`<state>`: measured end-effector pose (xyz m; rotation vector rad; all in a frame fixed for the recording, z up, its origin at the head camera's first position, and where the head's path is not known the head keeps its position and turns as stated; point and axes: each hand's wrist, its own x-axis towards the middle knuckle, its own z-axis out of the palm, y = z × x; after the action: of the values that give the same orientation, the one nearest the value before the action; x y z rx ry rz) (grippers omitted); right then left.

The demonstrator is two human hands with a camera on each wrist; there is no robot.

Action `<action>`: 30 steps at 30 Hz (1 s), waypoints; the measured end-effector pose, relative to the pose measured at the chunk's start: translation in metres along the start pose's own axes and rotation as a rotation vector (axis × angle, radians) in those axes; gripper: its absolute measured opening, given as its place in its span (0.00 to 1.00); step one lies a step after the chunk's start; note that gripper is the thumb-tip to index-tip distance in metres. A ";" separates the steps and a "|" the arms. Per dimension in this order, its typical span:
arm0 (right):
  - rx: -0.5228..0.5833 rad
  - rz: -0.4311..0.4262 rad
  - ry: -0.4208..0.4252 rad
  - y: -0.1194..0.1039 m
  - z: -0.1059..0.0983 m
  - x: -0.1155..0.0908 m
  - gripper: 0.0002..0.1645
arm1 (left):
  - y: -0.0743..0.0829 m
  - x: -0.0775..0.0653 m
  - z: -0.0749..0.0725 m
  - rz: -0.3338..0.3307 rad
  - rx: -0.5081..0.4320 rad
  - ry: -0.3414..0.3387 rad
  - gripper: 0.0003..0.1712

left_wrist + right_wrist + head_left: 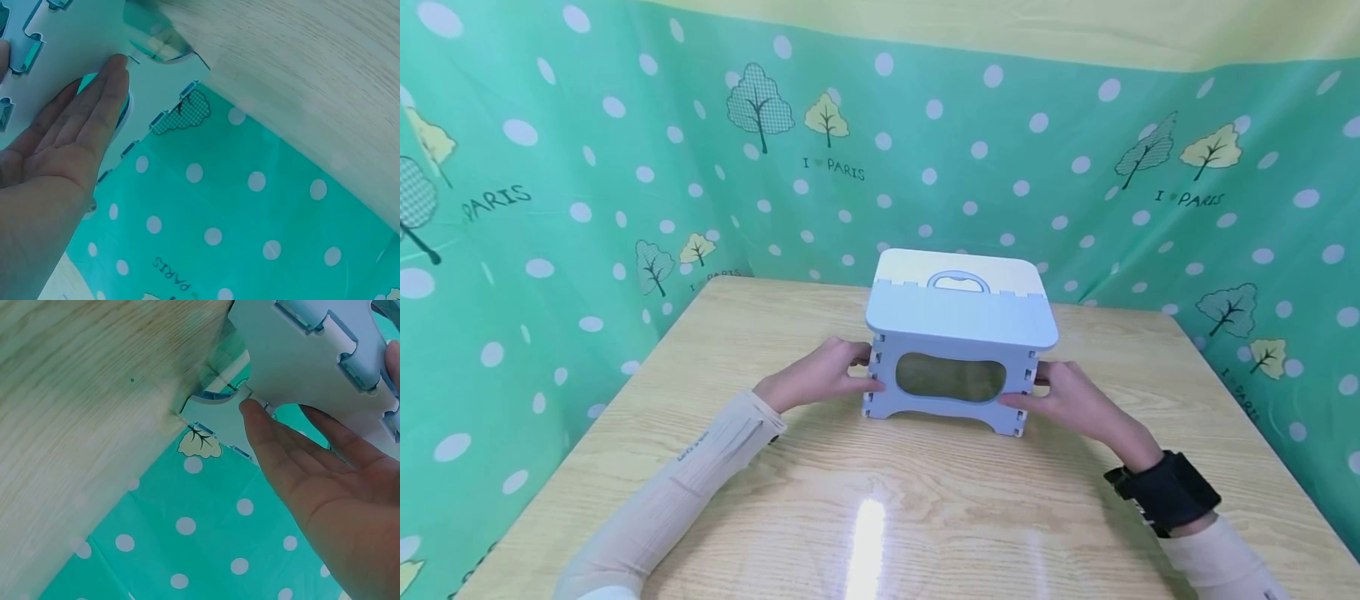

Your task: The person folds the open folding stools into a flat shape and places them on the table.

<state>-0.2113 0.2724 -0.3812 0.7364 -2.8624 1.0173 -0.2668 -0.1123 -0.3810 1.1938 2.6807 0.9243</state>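
A light blue and white folding stool [961, 321] stands upright and unfolded on the wooden table, with a carrying handle in its top and an oval opening in its front panel. My left hand [823, 372] holds its left side, thumb on the front panel's edge and fingers along the side panel [75, 53]. On the opposite side, my right hand [1078, 402] grips it the same way, thumb at the front. In the right wrist view, the fingers [275, 440] lie against the white side panel [294, 369], near its opening.
The wooden table [760, 508] extends around the stool, with a bright light reflection in front. A green polka-dot cloth [925, 158] printed with trees hangs behind and along both sides. A black band [1172, 492] wraps the right wrist.
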 end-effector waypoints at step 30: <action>0.039 -0.013 -0.009 0.001 0.002 0.001 0.20 | -0.001 -0.001 0.001 -0.004 -0.029 -0.027 0.31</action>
<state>-0.2125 0.2720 -0.3832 0.7635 -2.8486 1.0739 -0.2660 -0.1129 -0.3823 1.1865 2.6384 0.9362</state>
